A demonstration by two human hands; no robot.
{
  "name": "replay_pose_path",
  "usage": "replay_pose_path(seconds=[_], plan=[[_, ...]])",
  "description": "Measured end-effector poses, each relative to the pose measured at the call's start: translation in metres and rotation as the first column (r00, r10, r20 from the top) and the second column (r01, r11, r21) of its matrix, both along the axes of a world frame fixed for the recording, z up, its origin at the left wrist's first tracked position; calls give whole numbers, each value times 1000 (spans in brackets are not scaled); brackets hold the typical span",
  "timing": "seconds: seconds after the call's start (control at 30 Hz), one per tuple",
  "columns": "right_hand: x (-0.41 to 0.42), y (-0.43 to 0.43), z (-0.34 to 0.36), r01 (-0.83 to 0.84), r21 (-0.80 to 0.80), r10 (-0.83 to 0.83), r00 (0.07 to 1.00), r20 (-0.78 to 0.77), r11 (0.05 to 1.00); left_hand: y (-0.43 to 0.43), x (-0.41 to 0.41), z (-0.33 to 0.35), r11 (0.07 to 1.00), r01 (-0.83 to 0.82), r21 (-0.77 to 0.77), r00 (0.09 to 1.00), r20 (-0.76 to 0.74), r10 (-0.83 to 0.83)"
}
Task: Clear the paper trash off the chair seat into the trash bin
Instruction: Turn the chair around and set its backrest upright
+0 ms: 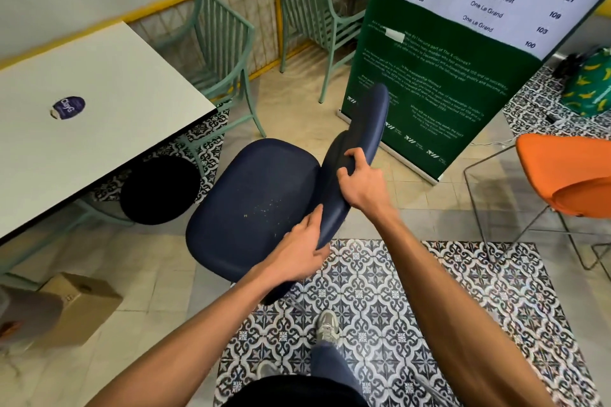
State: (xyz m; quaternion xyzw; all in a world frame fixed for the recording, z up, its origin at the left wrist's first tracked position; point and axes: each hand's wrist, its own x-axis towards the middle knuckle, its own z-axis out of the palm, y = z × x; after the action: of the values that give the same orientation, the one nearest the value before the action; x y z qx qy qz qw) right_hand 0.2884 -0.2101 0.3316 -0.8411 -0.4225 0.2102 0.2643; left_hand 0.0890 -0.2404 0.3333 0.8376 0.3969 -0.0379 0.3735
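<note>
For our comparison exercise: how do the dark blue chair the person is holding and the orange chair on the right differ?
The blue chair has a padded, speckled seat; the orange chair has a smooth moulded shell. The blue chair is gripped at its backrest by the left hand and right hand; the orange chair stands untouched. The orange chair shows thin wire legs; the blue chair's base is hidden. Both seats hold no paper.

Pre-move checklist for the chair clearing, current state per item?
1. Left hand on the chair: ok, it rests at the rear edge of the blue seat, against the backrest.
2. Right hand grip: ok, closed around the backrest edge.
3. Large paper trash on the seat: ok, none showing; only small pale specks remain.
4. Black trash bin position: ok, beside the seat's left edge, under the white table.
5. Bin contents: cannot tell, its interior is dark.
</note>
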Motion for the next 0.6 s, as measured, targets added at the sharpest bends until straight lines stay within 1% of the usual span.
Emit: replay_pose_path(seconds=[0.13, 0.17, 0.27, 0.33, 0.4, 0.47, 0.53, 0.6], plan=[[-37, -21, -8, -49, 36, 50, 998, -49, 998, -8, -40, -4, 1000, -1, -2, 1000, -4, 1], [-41, -25, -9, -76, 31, 77, 997, -29, 997, -11, -45, -5, 1000, -15, 15, 1000, -3, 15], [-38, -34, -16, -134, -57, 142, 971, 191, 989, -23, -47, -4, 990, -58, 126, 997, -35, 63], [-26, -34, -17, -184, -68, 196, 939, 284, 981, -29, -43, 0, 970, -97, 223, 991, -67, 114], [-4, -32, -15, -279, -23, 265, 878, 399, 960, -33, -31, 6, 935, -137, 328, 976, -116, 184], [26, -24, -18, -418, 3, 357, 779, 516, 908, -35, -15, 9, 886, -142, 442, 957, -167, 236], [57, -6, -18, -557, -7, 470, 694, 545, 831, -31, 9, 11, 844, -135, 518, 939, -206, 277], [80, 20, -13, -638, -30, 545, 631, 552, 769, -20, 35, 13, 818, -138, 558, 922, -228, 312]])
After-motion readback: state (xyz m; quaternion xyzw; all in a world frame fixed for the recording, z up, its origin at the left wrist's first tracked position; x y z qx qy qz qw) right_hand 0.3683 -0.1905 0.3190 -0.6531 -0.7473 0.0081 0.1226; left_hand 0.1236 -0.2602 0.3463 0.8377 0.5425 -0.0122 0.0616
